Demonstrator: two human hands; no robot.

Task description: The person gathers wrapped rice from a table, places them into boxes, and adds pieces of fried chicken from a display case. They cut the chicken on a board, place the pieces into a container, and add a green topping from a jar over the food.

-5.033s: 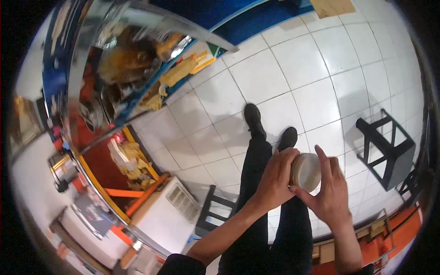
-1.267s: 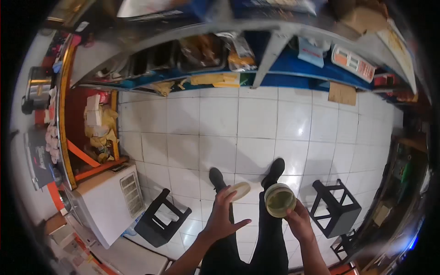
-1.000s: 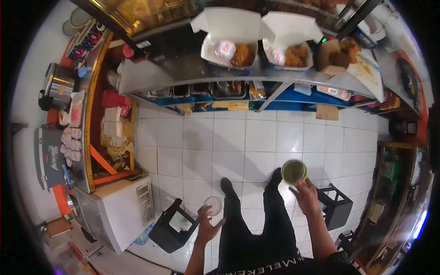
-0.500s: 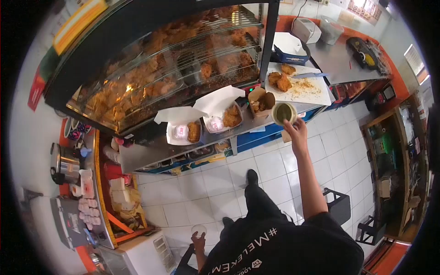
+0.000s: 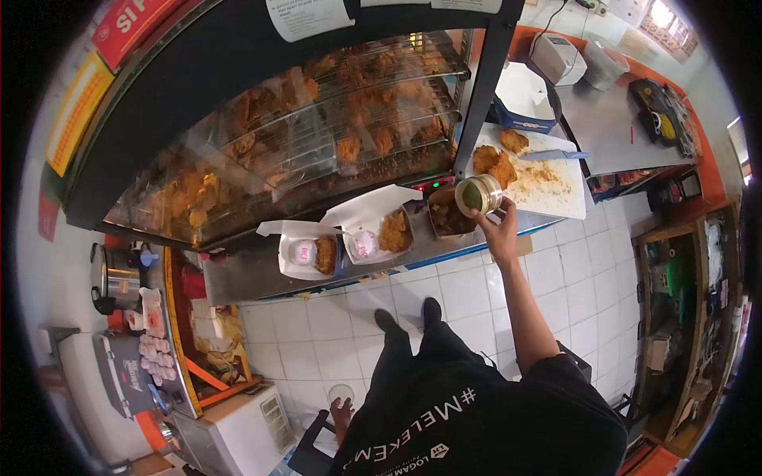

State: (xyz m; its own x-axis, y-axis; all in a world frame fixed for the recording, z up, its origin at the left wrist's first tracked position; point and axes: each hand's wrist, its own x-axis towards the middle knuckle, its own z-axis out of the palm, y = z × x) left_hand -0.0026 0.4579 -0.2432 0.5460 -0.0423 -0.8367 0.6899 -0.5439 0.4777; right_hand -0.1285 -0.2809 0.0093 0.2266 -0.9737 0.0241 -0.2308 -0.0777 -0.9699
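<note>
My right hand [image 5: 498, 232] is closed around a round jar [image 5: 486, 189] with greenish contents, which it holds tilted at the rim of a brown paper box [image 5: 455, 230]. Brown pieces of food lie inside that box. Low at my side, my left hand [image 5: 341, 411] grips a clear round lid-like thing [image 5: 340, 392]. Left of the brown box, two open white boxes [image 5: 287, 270] [image 5: 408, 252] each hold fried chicken [image 5: 394, 230] and a round wrapped packet [image 5: 364, 245] with red print.
A glass warming cabinet [image 5: 262, 159] full of fried chicken stands behind the steel counter [image 5: 230, 278]. To the right, a white cutting board [image 5: 548, 194] carries fried chicken, crumbs and a blue-handled knife [image 5: 552, 155]. Wooden shelves [image 5: 675, 301] line the right side.
My right hand has brought the jar left and tipped it toward the brown box. My body has stepped closer to the counter, and my left hand still hangs low with the clear thing.
</note>
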